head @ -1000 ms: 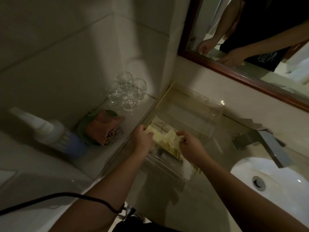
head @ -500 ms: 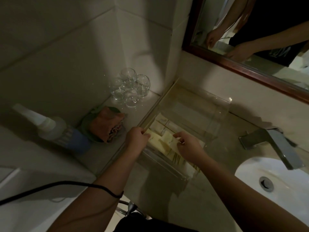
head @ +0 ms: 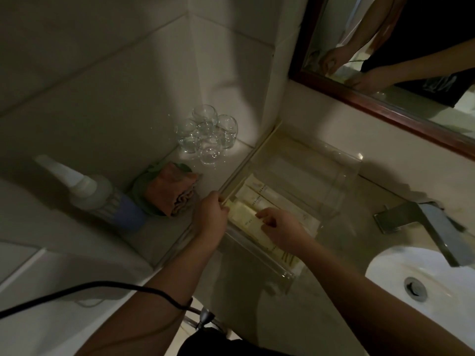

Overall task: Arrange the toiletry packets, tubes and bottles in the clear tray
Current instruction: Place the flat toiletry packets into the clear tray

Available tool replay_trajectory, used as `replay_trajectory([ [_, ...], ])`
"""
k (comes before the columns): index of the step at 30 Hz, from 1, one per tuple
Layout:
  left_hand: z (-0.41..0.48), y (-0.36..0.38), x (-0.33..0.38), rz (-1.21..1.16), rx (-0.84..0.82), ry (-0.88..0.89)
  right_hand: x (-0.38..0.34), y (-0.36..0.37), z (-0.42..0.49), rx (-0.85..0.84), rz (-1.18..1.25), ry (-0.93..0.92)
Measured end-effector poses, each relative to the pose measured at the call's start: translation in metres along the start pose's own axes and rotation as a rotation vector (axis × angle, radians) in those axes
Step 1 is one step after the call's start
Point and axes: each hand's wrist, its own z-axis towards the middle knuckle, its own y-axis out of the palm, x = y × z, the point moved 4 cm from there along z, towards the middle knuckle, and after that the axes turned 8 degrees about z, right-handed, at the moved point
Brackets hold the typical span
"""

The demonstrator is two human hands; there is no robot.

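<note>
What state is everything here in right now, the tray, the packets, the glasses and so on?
Tray: far half bare, packets at near end.
Packets: lying flat side by side.
Left hand: gripping the tray's left wall.
Right hand: fingertips pressing on a packet.
Glasses: clustered, look empty.
Cloth: folded on a dish.
Faucet: no water running.

A single wide-angle view is given from the person's head, directed forward and steeply down at a bathroom counter corner, tilted so that the wall lines run diagonally. The clear tray [head: 331, 173] is seen close at frame centre, with both forearms entering from the lower edge. The mirror [head: 385, 98] is cut off at upper right, the basin [head: 411, 276] at lower right.
</note>
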Motion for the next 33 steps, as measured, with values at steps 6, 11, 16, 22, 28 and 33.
replay_trajectory([
  [6,0.000,0.002,-0.003,-0.030,-0.004,-0.007,0.013,-0.020,-0.005,0.054,0.036,0.059],
  [11,0.001,0.004,-0.003,-0.059,-0.022,-0.025,0.017,-0.020,-0.006,0.048,0.078,0.093],
  [16,0.003,0.001,-0.005,-0.071,0.000,-0.018,0.023,-0.021,-0.007,0.060,0.093,0.122],
  [22,0.000,-0.007,0.003,0.204,0.072,0.116,0.011,-0.034,0.007,0.120,0.111,0.127],
  [28,-0.051,0.019,0.027,0.346,-0.125,0.537,0.001,-0.022,0.033,0.078,0.050,0.122],
  [33,-0.066,0.032,0.015,0.400,-0.192,0.548,0.002,-0.011,0.038,0.099,-0.027,0.075],
])
